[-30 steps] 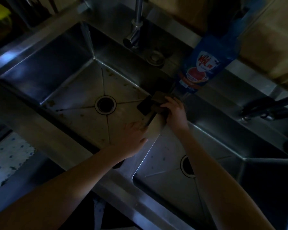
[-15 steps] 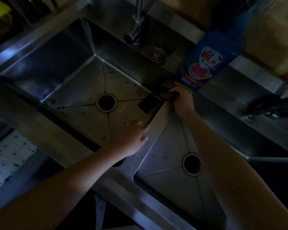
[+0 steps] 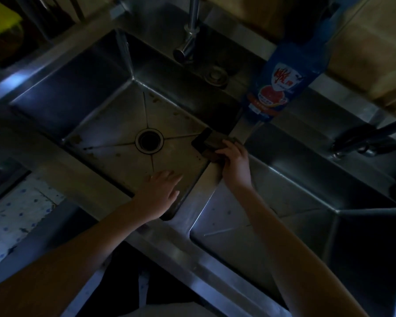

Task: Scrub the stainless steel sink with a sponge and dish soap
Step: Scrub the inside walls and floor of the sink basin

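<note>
Sponge (image 3: pixel 212 145), dark and flat, sits at the far end of the divider (image 3: pixel 204 186) between the two basins, pinched under the right hand (image 3: pixel 234 167) fingers. The left hand (image 3: pixel 160 193) is spread flat and empty at the divider's near left, over the stained left basin (image 3: pixel 114 133). The blue dish soap bottle (image 3: pixel 279 81) stands just beyond the divider's far end, so soap looks like the next need. Best to keep the sponge flat and work the brown spots toward the drain (image 3: pixel 149 141). Left of the divider the floor lies open; the faucet (image 3: pixel 189 42) overhangs the far wall, and the ridge itself is narrow.
</note>
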Motion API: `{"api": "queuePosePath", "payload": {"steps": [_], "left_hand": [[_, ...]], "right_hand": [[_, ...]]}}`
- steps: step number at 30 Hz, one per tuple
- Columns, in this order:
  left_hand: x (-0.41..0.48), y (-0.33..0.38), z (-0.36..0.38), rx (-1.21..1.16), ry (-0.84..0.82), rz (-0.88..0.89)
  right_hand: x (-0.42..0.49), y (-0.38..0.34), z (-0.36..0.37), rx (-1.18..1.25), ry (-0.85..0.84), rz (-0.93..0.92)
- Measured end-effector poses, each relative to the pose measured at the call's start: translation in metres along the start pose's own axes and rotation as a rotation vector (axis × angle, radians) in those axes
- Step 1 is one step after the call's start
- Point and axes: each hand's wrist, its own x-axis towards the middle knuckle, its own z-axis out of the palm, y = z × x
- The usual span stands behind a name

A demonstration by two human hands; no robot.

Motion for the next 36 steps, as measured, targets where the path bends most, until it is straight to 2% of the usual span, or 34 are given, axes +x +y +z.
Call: {"api": "queuePosePath", "payload": {"steps": [9, 16, 21, 31, 36], "left_hand": [[-0.034, -0.039, -0.003, -0.050, 0.068, -0.029], [-0.056, -0.061, -0.015, -0.106, 0.095, -0.040], [-0.066, -0.073, -0.022, -0.106, 0.138, -0.018], [-0.077, -0.100, -0.043, -0.118, 0.160, -0.023], [-0.082, -0.124, -0.065, -0.128, 0.173, -0.033]], "right_hand": [[-0.070, -0.031, 0.026, -0.015, 0.022, -0.027], [-0.105, -0.057, 0.042, -0.040, 0.040, 0.060], [-0.126, -0.073, 0.051, -0.071, -0.014, 0.108], [-0.140, -0.114, 0.053, -0.109, -0.041, 0.179], [-0.129, -0.139, 0.057, -0.056, 0.008, 0.257]]}}
